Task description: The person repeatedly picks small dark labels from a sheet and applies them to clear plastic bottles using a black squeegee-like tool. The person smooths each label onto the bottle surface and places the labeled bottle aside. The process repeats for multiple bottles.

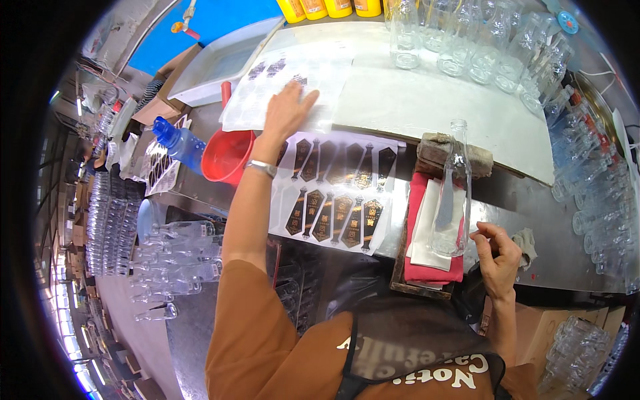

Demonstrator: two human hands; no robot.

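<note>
- Nearest to you is your orange-sleeved left arm, running up from the lower edge to your left hand (288, 110), which lies palm-down with fingers spread on a white backing sheet of peel-off labels (293, 80) at the far side of the bench.
- Your right hand (499, 257) sits low at the right, fingers curled together near the thumb, apart from the glass; whether it pinches anything, you cannot tell.
- Just left of that hand, a clear empty glass bottle with a narrow neck (455, 193) lies on a folded white cloth over a red towel (427, 233), neck pointing away from you and resting on a worn brown block (453, 152).
- Judge that bottle as rigid, smooth and breakable: light enough for one hand, but likely slick. Take it round the wide body, not the thin neck.
- Between your arms lies a second white sheet carrying black-and-gold shield-shaped stickers (337, 193) in two rows. Those look thin and floppy, so lift one by a corner or edge and keep it from folding onto itself.
- Further off: a round red plastic bowl (227, 155), a blue plastic spray bottle (179, 141), and rows of clear glass bottles standing upright along the far edge (493, 40).
</note>
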